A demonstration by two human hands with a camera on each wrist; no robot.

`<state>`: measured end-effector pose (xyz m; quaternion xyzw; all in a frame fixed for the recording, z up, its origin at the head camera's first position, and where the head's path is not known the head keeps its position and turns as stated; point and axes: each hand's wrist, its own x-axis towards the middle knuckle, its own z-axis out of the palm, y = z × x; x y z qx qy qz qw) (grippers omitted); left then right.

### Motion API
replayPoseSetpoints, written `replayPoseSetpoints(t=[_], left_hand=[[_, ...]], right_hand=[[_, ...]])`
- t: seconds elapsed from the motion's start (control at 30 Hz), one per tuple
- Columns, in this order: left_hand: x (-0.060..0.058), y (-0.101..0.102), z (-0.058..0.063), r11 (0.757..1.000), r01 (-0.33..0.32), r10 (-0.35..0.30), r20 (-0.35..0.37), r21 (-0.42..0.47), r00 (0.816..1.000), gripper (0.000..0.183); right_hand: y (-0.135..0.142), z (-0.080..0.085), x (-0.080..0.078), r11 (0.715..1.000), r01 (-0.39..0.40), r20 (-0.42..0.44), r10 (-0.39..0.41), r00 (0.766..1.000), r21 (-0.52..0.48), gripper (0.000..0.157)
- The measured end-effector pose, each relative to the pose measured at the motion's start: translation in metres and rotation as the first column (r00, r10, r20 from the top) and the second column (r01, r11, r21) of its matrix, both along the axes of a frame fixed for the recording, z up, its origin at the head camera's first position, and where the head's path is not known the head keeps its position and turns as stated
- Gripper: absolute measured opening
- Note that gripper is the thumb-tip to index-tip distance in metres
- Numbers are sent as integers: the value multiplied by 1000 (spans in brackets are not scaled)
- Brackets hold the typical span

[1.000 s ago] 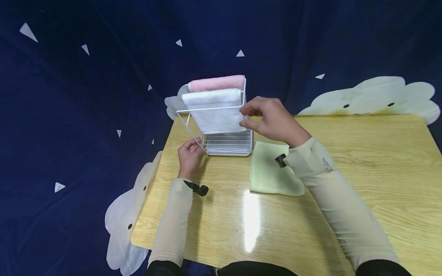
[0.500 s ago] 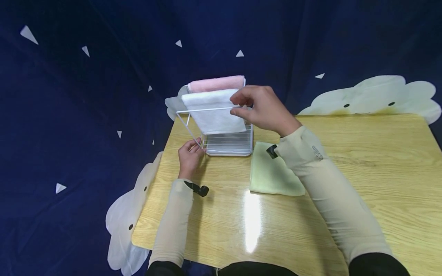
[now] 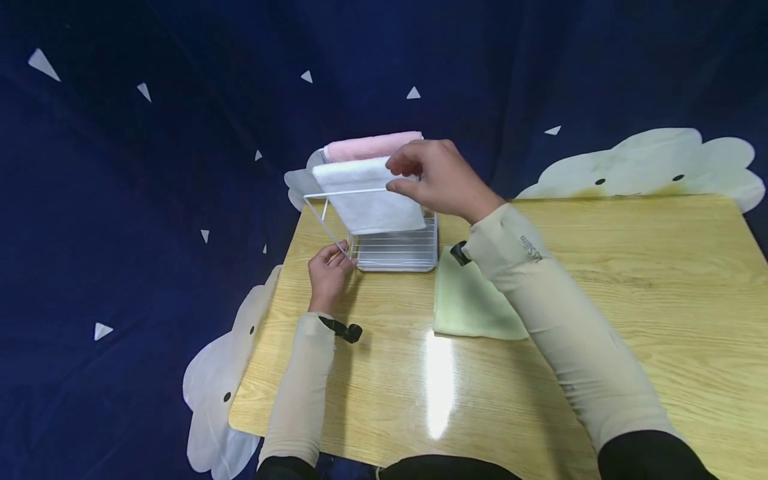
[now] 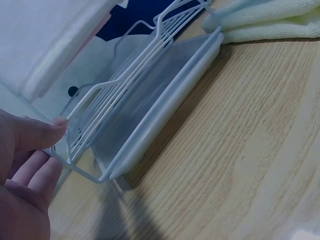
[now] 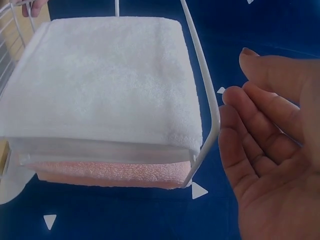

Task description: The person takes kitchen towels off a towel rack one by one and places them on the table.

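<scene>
A white wire towel rack (image 4: pixel 140 59) stands on the table with a white tray (image 4: pixel 165 102) at its base. Over its bars hang a white towel (image 3: pixel 369 200) and, behind that, a pink towel (image 3: pixel 369 146). My left hand (image 3: pixel 327 273) pinches the wire at the rack's lower left corner between thumb and fingers. Raised beside the upper right of the rack, my right hand (image 3: pixel 441 179) overlaps the white towel's corner in the head view. In the right wrist view its fingers are loosely bent, apart from the rack's side bar, and hold nothing.
A folded pale yellow-green towel (image 3: pixel 474 307) lies on the wooden table (image 3: pixel 630 280), right of the rack and under the right forearm. Behind the table hangs a dark blue curtain (image 3: pixel 480 60) with white triangles and clouds.
My right hand has moved left and slightly up, from the rack's right side to in front of the white towel's upper right corner. The left hand keeps its place.
</scene>
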<state>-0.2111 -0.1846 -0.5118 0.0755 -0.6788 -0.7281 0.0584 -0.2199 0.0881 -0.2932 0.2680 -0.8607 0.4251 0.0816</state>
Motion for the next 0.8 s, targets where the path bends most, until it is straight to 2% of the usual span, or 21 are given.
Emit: replayPoseSetpoints(t=[0.27, 0.8], left_hand=[[0, -1, -2, 1000, 3, -3, -3, -13, 1000, 43], [1, 2, 1, 1000, -10, 10, 7, -2, 1000, 43]], right_hand=[[-8, 5, -17, 999, 22, -7, -22, 1000, 24, 22], [-33, 16, -45, 987, 24, 68, -36, 997, 161, 31]])
